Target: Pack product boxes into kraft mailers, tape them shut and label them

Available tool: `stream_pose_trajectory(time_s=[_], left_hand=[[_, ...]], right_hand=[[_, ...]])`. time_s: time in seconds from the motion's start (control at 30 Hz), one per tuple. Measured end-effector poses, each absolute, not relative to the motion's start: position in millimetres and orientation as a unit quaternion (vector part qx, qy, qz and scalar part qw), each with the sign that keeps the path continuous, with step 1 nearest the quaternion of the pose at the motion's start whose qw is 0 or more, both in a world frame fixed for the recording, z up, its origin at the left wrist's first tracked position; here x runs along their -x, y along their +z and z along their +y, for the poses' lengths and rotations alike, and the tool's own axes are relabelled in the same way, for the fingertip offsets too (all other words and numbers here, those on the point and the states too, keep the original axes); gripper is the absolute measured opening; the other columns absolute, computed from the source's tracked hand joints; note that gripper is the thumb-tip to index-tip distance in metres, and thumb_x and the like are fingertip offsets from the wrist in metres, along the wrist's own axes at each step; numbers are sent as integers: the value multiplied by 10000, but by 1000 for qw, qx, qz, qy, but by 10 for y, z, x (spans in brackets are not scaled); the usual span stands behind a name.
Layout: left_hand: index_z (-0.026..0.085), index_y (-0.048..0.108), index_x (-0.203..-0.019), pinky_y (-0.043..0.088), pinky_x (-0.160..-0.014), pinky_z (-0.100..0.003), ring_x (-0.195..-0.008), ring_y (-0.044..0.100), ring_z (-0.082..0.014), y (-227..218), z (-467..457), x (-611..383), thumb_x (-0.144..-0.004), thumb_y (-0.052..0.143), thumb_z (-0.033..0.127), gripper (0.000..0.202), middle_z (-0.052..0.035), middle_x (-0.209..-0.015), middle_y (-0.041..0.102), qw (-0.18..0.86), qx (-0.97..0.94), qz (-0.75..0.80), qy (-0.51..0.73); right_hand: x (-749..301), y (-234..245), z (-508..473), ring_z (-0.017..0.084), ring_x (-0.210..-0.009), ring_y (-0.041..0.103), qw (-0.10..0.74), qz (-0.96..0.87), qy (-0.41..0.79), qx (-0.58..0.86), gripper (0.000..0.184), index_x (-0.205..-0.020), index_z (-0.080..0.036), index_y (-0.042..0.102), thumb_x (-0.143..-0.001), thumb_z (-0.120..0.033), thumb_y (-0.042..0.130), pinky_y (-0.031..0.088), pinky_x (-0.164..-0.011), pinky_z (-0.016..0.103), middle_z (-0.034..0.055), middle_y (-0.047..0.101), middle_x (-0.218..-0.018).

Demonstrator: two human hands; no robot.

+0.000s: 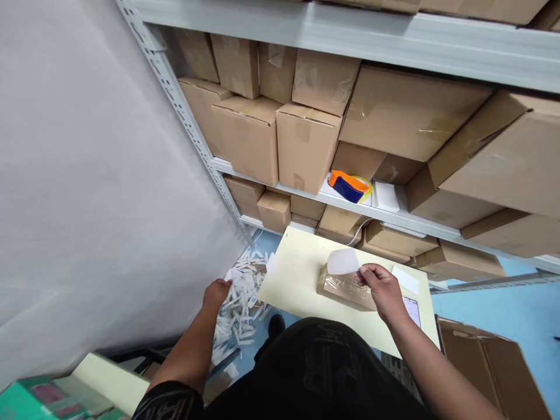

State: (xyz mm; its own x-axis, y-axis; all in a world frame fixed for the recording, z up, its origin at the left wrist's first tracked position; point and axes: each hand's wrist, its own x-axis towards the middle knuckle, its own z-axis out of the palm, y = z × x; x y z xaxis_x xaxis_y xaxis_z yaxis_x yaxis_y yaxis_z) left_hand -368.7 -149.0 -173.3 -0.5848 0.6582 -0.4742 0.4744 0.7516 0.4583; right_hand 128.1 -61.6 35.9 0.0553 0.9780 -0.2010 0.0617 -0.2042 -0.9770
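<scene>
My right hand (pixel 381 287) pinches a white label (pixel 343 261) by its right end and holds it just above a small taped cardboard box (pixel 343 286) lying on a pale yellow table (pixel 301 268). My left hand (pixel 216 293) hangs off the table's left edge, over a heap of white paper strips (pixel 242 303) on the floor. Its fingers are curled down and away from me, so I cannot see whether anything is in them.
Metal shelving (pixel 394 213) packed with cardboard boxes (pixel 249 134) rises behind the table. An orange and blue tape dispenser (pixel 349 185) sits on one shelf. White labels (pixel 405 280) lie on the table's right side. An open carton (pixel 490 361) stands on the blue floor at right, and a grey wall fills the left.
</scene>
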Motion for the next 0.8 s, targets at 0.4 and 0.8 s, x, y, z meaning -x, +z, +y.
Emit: stream_pose_trajectory(time_s=[0.4,0.8], left_hand=[[100,682,-1199,533,-895,-502,-1184,650,-441,-1716,-1008,4068,-760,605,426,552,-274,-1338,648,283,-317,903,-71],[167,689,-1031,517,-668,-293,-804,709,-223,-484,-504,1874,-840,578,613,498,-107,-969,750,608,-454,599,257]], right_hand=[[-1418,338,-740,208,-745,657,449,-436,519,582,370,-849,-203,753,-748,-550,833,524,-770,351,45,740,-769],[-1646,241,-792,211,-774,692,465,-413,554,553,346,-909,-216,762,-755,-516,841,541,-840,385,31,749,-781]])
